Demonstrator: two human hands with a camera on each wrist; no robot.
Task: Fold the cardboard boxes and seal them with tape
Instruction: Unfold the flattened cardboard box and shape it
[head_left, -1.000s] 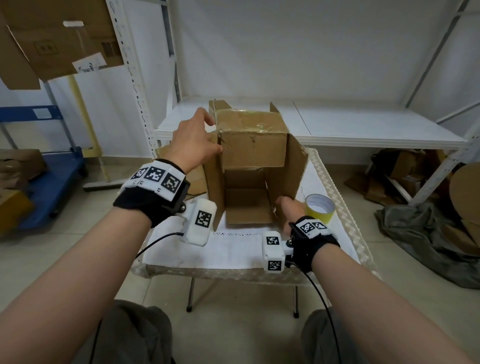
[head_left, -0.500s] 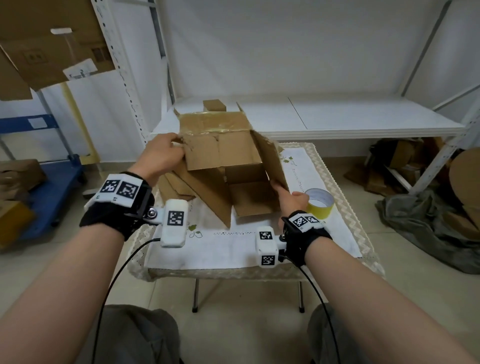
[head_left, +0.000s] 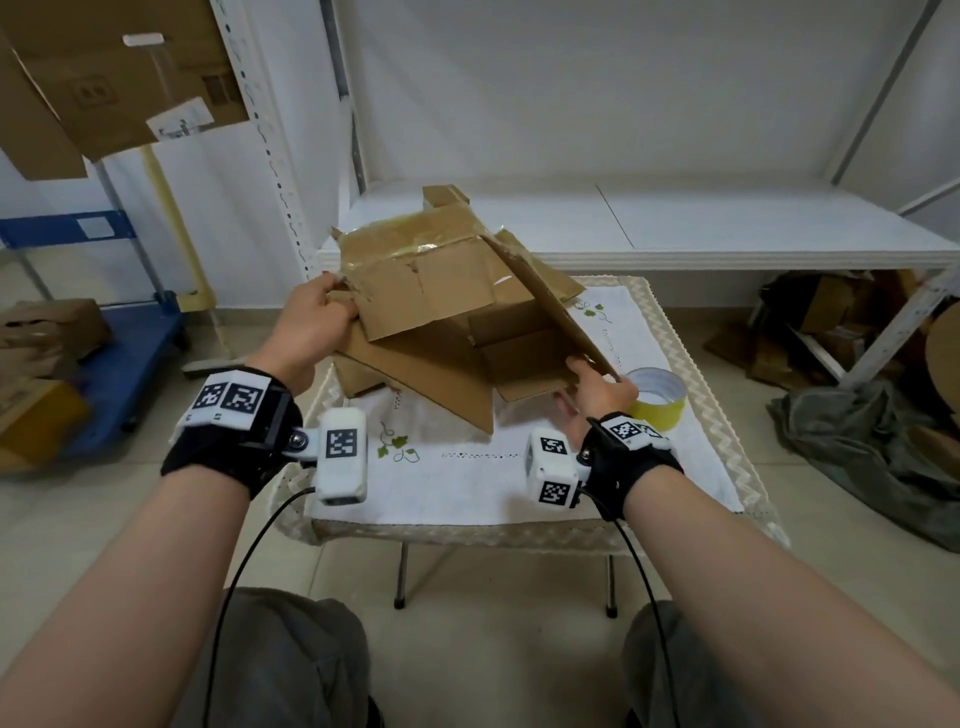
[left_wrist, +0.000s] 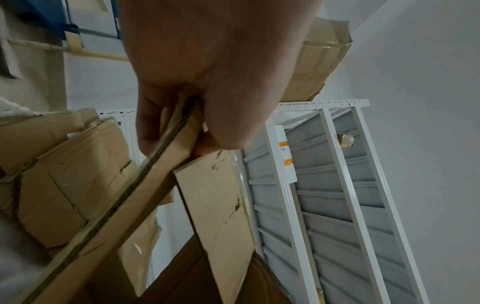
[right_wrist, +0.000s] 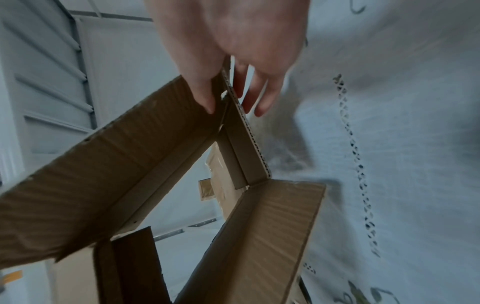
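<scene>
A brown cardboard box (head_left: 441, 291) with old tape on its panels hangs tilted over the small table (head_left: 467, 483), its open end toward me and its flaps loose. My left hand (head_left: 311, 322) grips the box's left edge, thumb and fingers pinching the cardboard (left_wrist: 179, 131). My right hand (head_left: 592, 389) holds the lower right flap edge between thumb and fingers (right_wrist: 231, 90). The box's inside (right_wrist: 145, 156) shows in the right wrist view. A roll of yellow tape (head_left: 655, 396) stands on the table just right of my right hand.
Flat cardboard pieces (head_left: 363, 374) lie under the box at the table's left. A white embroidered cloth (head_left: 467, 467) covers the table. A white shelf (head_left: 727, 228) runs behind. A blue cart (head_left: 119, 353) with boxes stands left; cardboard and a dark cloth (head_left: 872, 447) lie right.
The box has gone from standing upright to tilted and swung toward the left. My left hand dropped from its top corner to its left edge; my right hand kept hold of the right flap.
</scene>
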